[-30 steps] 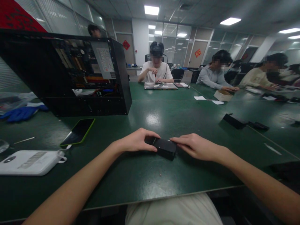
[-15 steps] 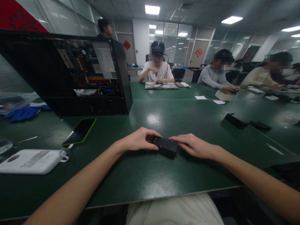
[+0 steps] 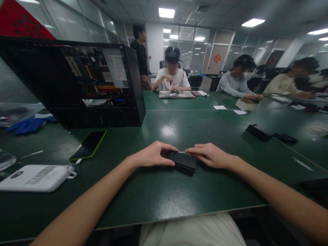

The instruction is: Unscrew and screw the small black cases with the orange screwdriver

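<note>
A small black rectangular box [image 3: 183, 161] lies on the green tabletop in front of me. My left hand [image 3: 156, 154] grips its left end, thumb on the near side and fingers on the far side. At the box's right end, my right hand [image 3: 208, 155] has its fingers pressed together around a screwdriver [image 3: 182, 152]. The tool's thin metal shaft points left along the box's far top edge, and a bit of red handle shows at the fingertips. Most of the handle is hidden by my fingers.
An opened computer case [image 3: 138, 92] stands at the back left. Nearer are a phone [image 3: 88, 145] and a white power bank [image 3: 38, 177] with a short cable. Black parts [image 3: 258, 132] lie to the right. Several people sit around the table; one stands behind.
The screwdriver shaft now shows over the box's far edge, and the box has shifted slightly right and tilted. The standing person has moved right, out from behind the computer case.
</note>
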Demonstrator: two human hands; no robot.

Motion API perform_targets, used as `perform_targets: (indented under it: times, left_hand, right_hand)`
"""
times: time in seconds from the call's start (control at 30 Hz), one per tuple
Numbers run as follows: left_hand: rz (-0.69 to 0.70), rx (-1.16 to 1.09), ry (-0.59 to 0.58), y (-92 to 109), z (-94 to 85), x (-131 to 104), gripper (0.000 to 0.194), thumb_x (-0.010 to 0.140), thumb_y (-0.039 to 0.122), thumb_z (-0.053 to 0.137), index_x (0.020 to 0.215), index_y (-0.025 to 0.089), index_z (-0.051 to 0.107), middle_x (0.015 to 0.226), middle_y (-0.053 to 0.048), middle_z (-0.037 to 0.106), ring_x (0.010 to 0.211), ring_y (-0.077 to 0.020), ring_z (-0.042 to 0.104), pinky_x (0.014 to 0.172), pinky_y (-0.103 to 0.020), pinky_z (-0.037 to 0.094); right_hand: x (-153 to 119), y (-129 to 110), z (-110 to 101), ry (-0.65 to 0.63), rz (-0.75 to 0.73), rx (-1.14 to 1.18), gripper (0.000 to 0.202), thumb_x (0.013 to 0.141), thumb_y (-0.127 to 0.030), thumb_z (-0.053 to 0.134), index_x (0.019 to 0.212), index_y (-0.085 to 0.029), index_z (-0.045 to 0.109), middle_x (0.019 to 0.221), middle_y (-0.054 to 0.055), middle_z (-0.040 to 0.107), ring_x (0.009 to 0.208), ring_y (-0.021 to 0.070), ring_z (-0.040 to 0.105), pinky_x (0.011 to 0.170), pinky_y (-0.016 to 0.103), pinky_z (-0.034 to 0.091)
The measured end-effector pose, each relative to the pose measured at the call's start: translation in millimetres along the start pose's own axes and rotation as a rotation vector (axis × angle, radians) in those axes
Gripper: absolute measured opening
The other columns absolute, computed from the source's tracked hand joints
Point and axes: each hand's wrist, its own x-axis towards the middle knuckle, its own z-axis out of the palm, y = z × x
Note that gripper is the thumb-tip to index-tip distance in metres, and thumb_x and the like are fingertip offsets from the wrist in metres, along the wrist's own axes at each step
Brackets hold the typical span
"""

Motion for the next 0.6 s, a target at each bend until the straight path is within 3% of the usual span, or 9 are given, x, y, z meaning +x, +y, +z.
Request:
perform_targets:
  times: [0.23, 0.47, 0.6]
  left_hand:
    - [0.031, 0.071, 0.012, 5.6, -0.3, -1.3, 0.051, 0.084, 0.043, 0.081, 0.129, 0.019, 0.074, 0.1, -0.004, 0.074, 0.085, -0.0192, 0.064, 0.075, -0.027, 0.045]
    - [0.014, 0.058, 0.07, 11.5, 18.9, 3.6, 0.05, 0.084, 0.043, 0.08, 0.126, 0.016, 0.072, 0.092, -0.004, 0.073, 0.08, -0.0187, 0.065, 0.071, -0.027, 0.048]
    - [0.067, 0.038, 0.124, 15.4, 26.7, 5.5, 0.045, 0.084, 0.04, 0.08, 0.122, 0.017, 0.073, 0.105, -0.006, 0.076, 0.091, -0.0216, 0.07, 0.083, -0.03, 0.052]
  right_hand:
    - [-16.3, -1.1, -8.4, 0.017, 0.005, -0.044, 0.04, 0.108, -0.029, 0.042, 0.141, -0.018, 0.061, 0.101, 0.009, 0.068, 0.084, 0.0163, 0.064, 0.075, 0.027, 0.046]
    - [-37.7, 8.8, -26.3, 0.019, 0.131, -0.074, 0.032, 0.102, -0.028, 0.051, 0.127, -0.017, 0.068, 0.103, 0.009, 0.072, 0.084, 0.0168, 0.066, 0.076, 0.029, 0.048]
    - [-35.0, 14.0, -23.3, 0.049, 0.218, -0.135, 0.033, 0.103, -0.03, 0.049, 0.126, -0.016, 0.067, 0.106, 0.011, 0.071, 0.089, 0.0187, 0.067, 0.08, 0.031, 0.051]
